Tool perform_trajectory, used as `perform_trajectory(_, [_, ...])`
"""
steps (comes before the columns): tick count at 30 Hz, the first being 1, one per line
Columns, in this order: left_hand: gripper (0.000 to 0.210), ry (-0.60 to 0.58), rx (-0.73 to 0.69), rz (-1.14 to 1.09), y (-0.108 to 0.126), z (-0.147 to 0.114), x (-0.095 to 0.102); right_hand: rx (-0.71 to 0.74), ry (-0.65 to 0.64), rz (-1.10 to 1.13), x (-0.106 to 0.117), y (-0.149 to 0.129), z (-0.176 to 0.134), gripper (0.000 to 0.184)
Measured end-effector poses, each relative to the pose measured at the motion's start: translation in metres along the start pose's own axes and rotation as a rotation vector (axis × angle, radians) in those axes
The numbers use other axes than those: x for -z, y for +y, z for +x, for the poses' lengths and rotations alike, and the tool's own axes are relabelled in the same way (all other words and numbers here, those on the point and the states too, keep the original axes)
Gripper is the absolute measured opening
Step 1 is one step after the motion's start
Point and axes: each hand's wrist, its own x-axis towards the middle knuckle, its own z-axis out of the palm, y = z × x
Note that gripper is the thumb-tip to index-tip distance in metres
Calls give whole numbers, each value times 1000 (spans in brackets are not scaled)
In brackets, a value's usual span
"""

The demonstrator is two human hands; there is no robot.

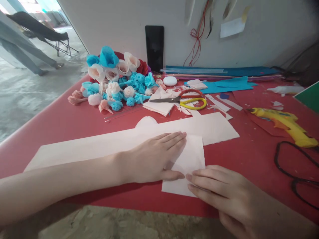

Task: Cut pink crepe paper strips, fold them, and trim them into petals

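Observation:
My left hand (pixel 159 154) lies flat and palm down, fingers stretched out, across a small white paper piece (pixel 191 156). That piece overlaps a long white paper strip (pixel 99 142) running across the table. My right hand (pixel 226 192) rests its stretched fingertips on the small piece's lower right edge, close to my left thumb; its own thumb is partly hidden beneath. Beyond the strip, scissors (pixel 184 100) with one red and one yellow handle lie on folded pale paper (pixel 159 108). A rounded white piece (pixel 146 121) shows behind the strip.
Blue, white and pink paper flowers (pixel 124 83) are heaped at the back left. A yellow glue gun (pixel 286 124) with a black cord (pixel 276 159) lies right on the red table (pixel 62 119). A black phone (pixel 154 48) leans on the wall. A person's legs (pixel 27 46) show far left.

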Motion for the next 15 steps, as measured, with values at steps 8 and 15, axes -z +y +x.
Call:
perform_trajectory(8, [79, 115, -47, 35, -4, 0, -8, -123, 177, -153, -7, 4, 15, 35])
perform_trajectory(15, [83, 156, -62, 27, -5, 0, -10, -225, 87, -316, -17, 23, 28, 38])
